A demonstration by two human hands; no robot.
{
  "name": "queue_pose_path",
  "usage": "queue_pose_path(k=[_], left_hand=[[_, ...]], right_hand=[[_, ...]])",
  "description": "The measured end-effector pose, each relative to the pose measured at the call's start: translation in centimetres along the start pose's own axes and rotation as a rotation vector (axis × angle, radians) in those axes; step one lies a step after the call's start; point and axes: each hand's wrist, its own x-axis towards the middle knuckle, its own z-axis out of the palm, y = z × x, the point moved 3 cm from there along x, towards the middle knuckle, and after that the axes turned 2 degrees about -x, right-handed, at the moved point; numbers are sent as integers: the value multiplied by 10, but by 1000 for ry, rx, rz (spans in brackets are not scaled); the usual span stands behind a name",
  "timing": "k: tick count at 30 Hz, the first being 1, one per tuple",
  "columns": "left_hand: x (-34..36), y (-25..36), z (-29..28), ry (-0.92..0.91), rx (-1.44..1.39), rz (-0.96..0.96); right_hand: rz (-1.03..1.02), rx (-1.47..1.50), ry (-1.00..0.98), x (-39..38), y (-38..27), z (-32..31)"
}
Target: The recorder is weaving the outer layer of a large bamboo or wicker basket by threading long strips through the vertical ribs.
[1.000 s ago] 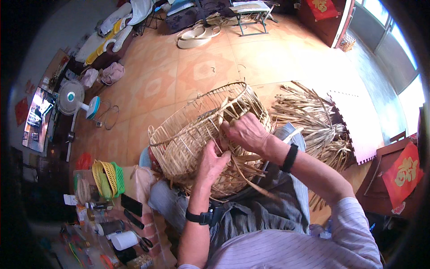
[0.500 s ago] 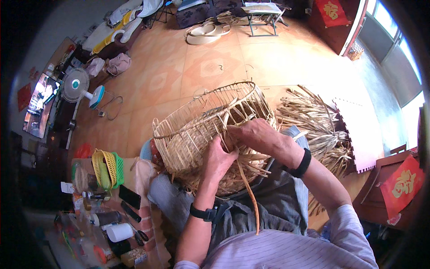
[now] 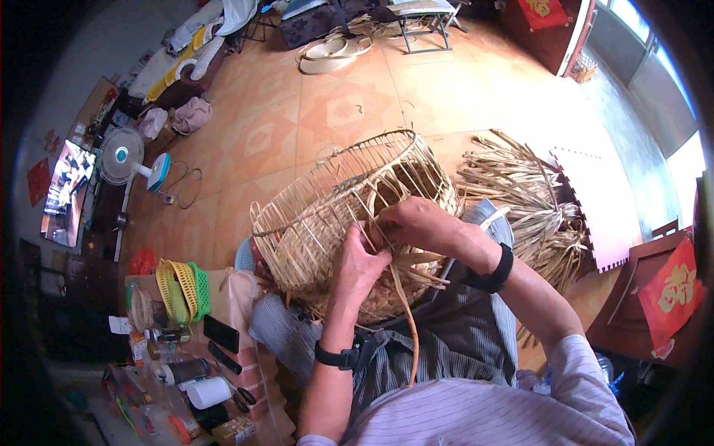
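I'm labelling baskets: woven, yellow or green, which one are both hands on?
The tan woven basket, over the lap; the yellow basket and green basket are plastic, off left.

A lit television (image 3: 68, 195), fan (image 3: 121, 154), draped sofa (image 3: 195, 68) and patterned floor tiles (image 3: 260, 137) show a home's living room.

From where I stand, a gold character shows on the red paper (image 3: 675, 291) across the brown cabinet (image 3: 616, 303); another gold character marks the red sheet (image 3: 544, 13) on the door (image 3: 537, 46).
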Motion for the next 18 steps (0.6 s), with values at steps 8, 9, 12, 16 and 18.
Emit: queue_pose_path(k=[8,9,12,16,18], left_hand=[[-11,-2,-5,12,-150,58],[-10,-2,-5,-32,-223,34],[-10,4,-12,56,62,108],[-14,2,-6,115,-61,97],[-15,3,-3,149,-123,156]], right_hand=[[-32,315,-33,4,12,7],[-30,358,-54,5,14,8],[15,292,-157,8,19,6],[171,274,-228,11,7,0],[22,38,-69,12,9,7]])
